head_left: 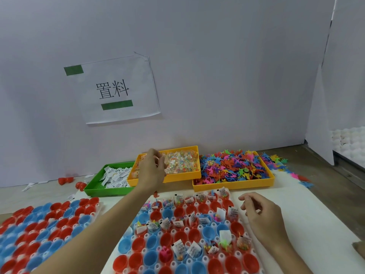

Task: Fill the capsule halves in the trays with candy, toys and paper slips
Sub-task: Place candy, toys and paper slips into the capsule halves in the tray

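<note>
The left hand (151, 171) reached over the near corner of the yellow candy bin (167, 167), fingers curled down into the heap of clear-wrapped candy packets (181, 162); it seemed to be pinching one or more packets, though the blur there left that unsure. The right hand (260, 214) hovered at the right edge of the near capsule tray (246, 260), fingers loosely curled and holding nothing that showed, probably waiting to place or steady the next piece.

The three supply bins stood in a row at the back, just beyond the trays, likely so that either hand could reach them without leaning. The green slip bin (92, 189) held folded printed paper slips (116, 177), and the yellow toy bin (233, 186) was heaped with bright rubbery figures (233, 171), some spilled onto the table to its right.

In the near tray, red and blue capsule halves (207, 232) sat open side up in a grid, which kept them from rolling while being filled. Several already held slips, candy and toys, mostly along the far row and in two bands across the middle; many stood empty. A second tray of capsule halves (45, 226) lay to the left, apparently unfilled.

On the wall a taped sheet (118, 89) read 置料, with two green strips. Print on the slips was too small to read.
</note>
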Demonstrator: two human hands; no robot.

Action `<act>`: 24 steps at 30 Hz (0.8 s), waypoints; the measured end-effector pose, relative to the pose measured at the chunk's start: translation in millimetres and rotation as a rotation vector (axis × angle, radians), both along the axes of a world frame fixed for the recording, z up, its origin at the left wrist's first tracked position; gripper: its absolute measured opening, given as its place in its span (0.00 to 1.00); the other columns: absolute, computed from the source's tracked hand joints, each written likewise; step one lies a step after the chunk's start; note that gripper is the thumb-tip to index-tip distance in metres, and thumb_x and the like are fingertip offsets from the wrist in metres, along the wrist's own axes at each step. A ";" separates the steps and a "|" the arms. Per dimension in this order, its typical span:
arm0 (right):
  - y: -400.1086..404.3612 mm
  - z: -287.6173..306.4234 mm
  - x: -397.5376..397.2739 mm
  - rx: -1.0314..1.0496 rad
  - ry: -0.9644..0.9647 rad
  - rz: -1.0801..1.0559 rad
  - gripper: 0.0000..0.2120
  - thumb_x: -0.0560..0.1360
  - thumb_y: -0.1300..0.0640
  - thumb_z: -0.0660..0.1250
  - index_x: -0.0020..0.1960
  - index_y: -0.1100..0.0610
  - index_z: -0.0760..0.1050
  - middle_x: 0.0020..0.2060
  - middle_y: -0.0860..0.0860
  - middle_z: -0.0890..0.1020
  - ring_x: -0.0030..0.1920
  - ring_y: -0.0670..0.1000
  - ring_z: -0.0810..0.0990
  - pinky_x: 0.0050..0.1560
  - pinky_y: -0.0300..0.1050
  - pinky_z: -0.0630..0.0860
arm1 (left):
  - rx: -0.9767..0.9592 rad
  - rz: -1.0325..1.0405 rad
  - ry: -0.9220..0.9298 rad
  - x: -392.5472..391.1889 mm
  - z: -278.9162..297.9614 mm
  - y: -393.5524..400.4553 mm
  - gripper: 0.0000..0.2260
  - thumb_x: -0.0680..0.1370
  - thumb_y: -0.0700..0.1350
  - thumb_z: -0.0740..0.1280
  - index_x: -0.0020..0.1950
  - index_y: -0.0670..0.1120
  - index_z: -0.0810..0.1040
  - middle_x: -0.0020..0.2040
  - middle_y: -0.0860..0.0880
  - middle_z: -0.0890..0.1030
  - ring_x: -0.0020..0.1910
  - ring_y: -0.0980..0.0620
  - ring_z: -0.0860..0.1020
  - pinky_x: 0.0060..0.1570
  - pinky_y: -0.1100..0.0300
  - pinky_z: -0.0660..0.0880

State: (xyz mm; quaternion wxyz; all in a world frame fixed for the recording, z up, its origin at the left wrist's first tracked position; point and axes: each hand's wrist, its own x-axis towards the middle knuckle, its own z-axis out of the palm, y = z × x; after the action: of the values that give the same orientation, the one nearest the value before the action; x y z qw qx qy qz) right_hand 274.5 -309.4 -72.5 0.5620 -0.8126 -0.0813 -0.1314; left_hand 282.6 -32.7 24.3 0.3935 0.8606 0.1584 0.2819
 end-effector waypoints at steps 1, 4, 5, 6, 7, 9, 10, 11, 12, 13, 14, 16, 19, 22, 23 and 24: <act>0.0 -0.1 -0.6 -0.003 -0.002 0.001 0.12 0.80 0.60 0.64 0.42 0.51 0.81 0.32 0.44 0.81 0.37 0.44 0.80 0.34 0.33 0.71 | -0.002 -0.022 -0.009 -7.3 1.5 -0.4 0.04 0.83 0.41 0.62 0.49 0.45 0.71 0.38 0.45 0.80 0.30 0.51 0.76 0.30 0.57 0.74; 0.2 0.1 -2.7 -0.002 -0.003 0.000 0.12 0.80 0.60 0.64 0.42 0.51 0.81 0.32 0.43 0.82 0.37 0.45 0.80 0.35 0.36 0.71 | -0.044 -0.093 -0.016 -33.6 8.0 -2.2 0.05 0.81 0.42 0.66 0.45 0.47 0.76 0.31 0.48 0.78 0.27 0.51 0.73 0.30 0.56 0.71; -0.1 0.1 -3.6 -0.004 0.001 -0.002 0.12 0.81 0.61 0.64 0.42 0.51 0.81 0.33 0.44 0.82 0.37 0.45 0.80 0.35 0.35 0.71 | -0.075 -0.130 -0.016 -44.5 9.1 -3.4 0.05 0.80 0.41 0.67 0.44 0.47 0.78 0.29 0.48 0.77 0.26 0.51 0.72 0.28 0.58 0.70; -0.6 0.1 -4.2 -0.006 0.004 -0.006 0.12 0.81 0.61 0.64 0.42 0.52 0.81 0.33 0.44 0.82 0.38 0.45 0.80 0.35 0.35 0.71 | -0.112 -0.166 -0.019 -56.1 9.7 -4.8 0.05 0.79 0.40 0.68 0.43 0.47 0.79 0.28 0.48 0.77 0.25 0.51 0.71 0.26 0.59 0.70; -1.1 0.1 -4.6 -0.010 0.005 -0.010 0.11 0.81 0.61 0.64 0.43 0.52 0.81 0.33 0.44 0.82 0.38 0.45 0.80 0.34 0.34 0.71 | -0.151 -0.191 -0.023 -68.0 9.1 -6.1 0.05 0.78 0.39 0.69 0.43 0.46 0.81 0.27 0.47 0.77 0.25 0.51 0.72 0.24 0.60 0.70; -2.2 -0.5 -4.8 -0.016 0.009 -0.020 0.11 0.81 0.61 0.63 0.44 0.53 0.81 0.34 0.45 0.82 0.38 0.45 0.80 0.35 0.33 0.71 | -0.188 -0.181 -0.018 -91.8 4.2 -6.5 0.05 0.77 0.38 0.71 0.44 0.48 0.84 0.29 0.45 0.81 0.24 0.50 0.74 0.24 0.60 0.73; -2.5 -0.8 -5.0 -0.019 0.011 -0.024 0.11 0.81 0.62 0.63 0.44 0.53 0.81 0.35 0.46 0.82 0.39 0.45 0.80 0.35 0.34 0.71 | -0.176 -0.159 -0.007 -102.4 0.5 -5.7 0.06 0.76 0.38 0.71 0.44 0.49 0.84 0.31 0.45 0.82 0.25 0.50 0.76 0.24 0.59 0.75; -2.8 -0.6 -5.2 -0.020 0.011 -0.027 0.11 0.81 0.62 0.63 0.44 0.54 0.81 0.35 0.46 0.82 0.39 0.46 0.80 0.36 0.34 0.72 | -0.158 -0.139 0.007 -111.5 -3.0 -4.1 0.07 0.76 0.38 0.71 0.44 0.50 0.85 0.32 0.46 0.83 0.25 0.50 0.78 0.25 0.59 0.76; -2.9 -0.4 -5.5 -0.022 0.012 -0.027 0.11 0.81 0.62 0.63 0.44 0.54 0.81 0.35 0.47 0.82 0.39 0.46 0.80 0.36 0.35 0.72 | -0.149 -0.118 0.025 -119.8 -6.7 -1.8 0.08 0.76 0.37 0.71 0.43 0.51 0.84 0.33 0.46 0.84 0.26 0.49 0.79 0.27 0.58 0.78; -2.6 -0.1 -5.8 -0.025 0.013 -0.026 0.11 0.81 0.62 0.63 0.44 0.54 0.81 0.35 0.47 0.82 0.39 0.46 0.80 0.36 0.35 0.72 | -0.154 -0.102 0.042 -127.0 -10.0 1.2 0.10 0.76 0.36 0.70 0.43 0.51 0.84 0.33 0.47 0.84 0.27 0.49 0.79 0.28 0.58 0.78; -2.4 0.3 -6.0 -0.028 0.012 -0.027 0.11 0.81 0.62 0.63 0.44 0.54 0.81 0.35 0.47 0.82 0.39 0.46 0.80 0.36 0.35 0.72 | -0.161 -0.092 0.056 -133.1 -12.7 4.4 0.11 0.77 0.35 0.70 0.42 0.51 0.84 0.33 0.46 0.84 0.27 0.49 0.80 0.29 0.58 0.79; -2.6 0.9 -6.6 -0.031 0.005 -0.029 0.11 0.81 0.62 0.63 0.44 0.54 0.81 0.35 0.47 0.82 0.39 0.46 0.80 0.36 0.35 0.73 | -0.159 -0.086 0.082 -144.0 -16.4 10.0 0.14 0.78 0.32 0.67 0.43 0.51 0.84 0.34 0.45 0.84 0.29 0.48 0.81 0.31 0.56 0.80; -2.7 0.5 -8.1 -0.035 -0.001 -0.030 0.12 0.81 0.62 0.63 0.43 0.54 0.81 0.34 0.48 0.82 0.39 0.47 0.80 0.34 0.34 0.74 | -0.114 -0.091 0.089 -157.2 -18.3 13.1 0.14 0.79 0.33 0.65 0.47 0.52 0.83 0.36 0.46 0.84 0.30 0.48 0.81 0.31 0.55 0.81; -3.4 -0.2 -10.2 -0.039 -0.009 -0.028 0.12 0.81 0.62 0.63 0.42 0.52 0.81 0.34 0.47 0.82 0.39 0.47 0.80 0.36 0.37 0.74 | -0.121 -0.120 0.064 -166.1 -20.8 9.2 0.09 0.78 0.34 0.67 0.49 0.49 0.80 0.35 0.44 0.83 0.30 0.49 0.80 0.29 0.54 0.80; -3.8 -0.2 -11.0 -0.039 -0.013 -0.030 0.12 0.81 0.62 0.63 0.42 0.53 0.81 0.34 0.47 0.82 0.39 0.47 0.80 0.37 0.38 0.74 | -0.113 -0.132 0.060 -168.1 -21.6 7.4 0.08 0.78 0.34 0.67 0.49 0.48 0.80 0.35 0.44 0.83 0.30 0.50 0.80 0.29 0.53 0.80; -4.3 -0.3 -11.4 -0.040 -0.019 -0.031 0.12 0.81 0.62 0.63 0.43 0.53 0.81 0.34 0.47 0.82 0.39 0.48 0.80 0.37 0.39 0.74 | -0.100 -0.148 0.058 -169.8 -22.7 5.5 0.09 0.78 0.34 0.67 0.47 0.48 0.80 0.34 0.44 0.83 0.30 0.51 0.80 0.30 0.52 0.80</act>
State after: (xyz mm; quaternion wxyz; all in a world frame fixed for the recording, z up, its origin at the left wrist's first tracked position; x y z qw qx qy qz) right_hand 263.0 -313.7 -72.8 0.5425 -0.8237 -0.0765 -0.1461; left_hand 112.8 -27.2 1.7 0.4508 0.8571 0.1196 0.2190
